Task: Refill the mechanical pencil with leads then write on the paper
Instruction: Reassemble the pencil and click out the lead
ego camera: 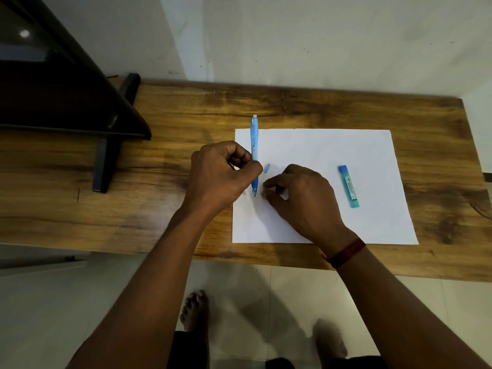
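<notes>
My left hand (221, 179) pinches a light blue mechanical pencil (254, 137) between thumb and fingers, its tip pointing down toward the white paper (332, 153). A small blue cap (266, 168) lies on the paper just right of the pencil. My right hand (300, 198) rests on the paper with its fingers curled together near the pencil's tip; I cannot tell whether they pinch a lead. A blue lead case (348, 186) lies on the paper to the right of that hand.
The paper lies on a wooden table (186, 123) against a pale wall. A dark stand with a black leg (106, 155) occupies the table's left end. Bare feet stand on the tiled floor below the front edge.
</notes>
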